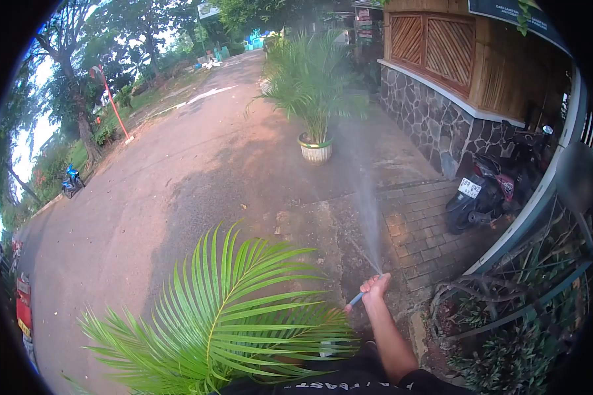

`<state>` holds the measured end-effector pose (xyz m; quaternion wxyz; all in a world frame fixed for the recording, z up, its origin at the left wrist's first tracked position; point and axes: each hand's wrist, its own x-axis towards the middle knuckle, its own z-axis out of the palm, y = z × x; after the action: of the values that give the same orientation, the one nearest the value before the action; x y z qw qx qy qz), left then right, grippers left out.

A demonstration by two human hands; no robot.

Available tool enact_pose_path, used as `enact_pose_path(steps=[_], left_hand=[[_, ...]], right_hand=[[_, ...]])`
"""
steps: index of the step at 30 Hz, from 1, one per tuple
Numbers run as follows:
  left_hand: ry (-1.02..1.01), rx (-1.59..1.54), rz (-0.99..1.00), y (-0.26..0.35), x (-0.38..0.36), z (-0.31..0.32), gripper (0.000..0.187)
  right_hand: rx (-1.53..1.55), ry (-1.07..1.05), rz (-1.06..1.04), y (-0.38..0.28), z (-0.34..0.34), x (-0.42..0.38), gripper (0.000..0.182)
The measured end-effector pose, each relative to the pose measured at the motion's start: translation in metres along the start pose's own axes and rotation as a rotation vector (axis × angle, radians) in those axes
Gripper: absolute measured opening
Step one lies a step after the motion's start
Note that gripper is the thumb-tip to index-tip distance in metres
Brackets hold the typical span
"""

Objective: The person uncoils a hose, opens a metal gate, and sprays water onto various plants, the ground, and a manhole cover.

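Note:
My right hand (376, 286) is closed around a blue-grey hose (356, 300). A water spray (371, 227) fans out from above the fist toward a potted palm (314, 99). That palm stands upright in a pale ribbed pot (315, 151) with a green rim, and mist hangs about its leaves. Close in front of me, a large green palm frond (224, 309) covers the lower middle of the view. A small pinkish patch at the hose's lower end may be part of my left hand; the frond hides the rest.
On the right, a dark motorcycle (484, 187) is parked on brick paving (418, 243) beside a stone wall (425, 112). A metal frame (507, 296) with plants is at lower right. The road (118, 217) runs along the left, with a blue motorbike (72, 181) at its far edge.

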<state>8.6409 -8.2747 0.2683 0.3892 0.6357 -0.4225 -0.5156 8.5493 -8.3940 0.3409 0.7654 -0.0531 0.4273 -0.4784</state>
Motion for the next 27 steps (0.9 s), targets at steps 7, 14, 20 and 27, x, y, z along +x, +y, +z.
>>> enact_pose_path(steps=[7, 14, 20, 27], left_hand=[[-0.108, -0.237, -0.03, -0.015, 0.001, 0.013, 0.059], [-0.074, -0.428, 0.024, -0.009, 0.007, 0.038, 0.054], [0.144, -0.591, 0.209, 0.061, 0.053, 0.053, 0.045], [0.534, -0.012, 0.175, 0.084, 0.053, 0.129, 0.062]], right_hand=[[0.026, -0.037, -0.018, 0.001, -0.028, -0.029, 0.047], [0.028, -0.148, -0.029, -0.033, 0.014, -0.01, 0.04], [-0.086, -0.119, 0.034, -0.046, 0.016, 0.021, 0.046], [-0.027, -0.117, -0.017, -0.088, -0.03, 0.022, 0.046]])
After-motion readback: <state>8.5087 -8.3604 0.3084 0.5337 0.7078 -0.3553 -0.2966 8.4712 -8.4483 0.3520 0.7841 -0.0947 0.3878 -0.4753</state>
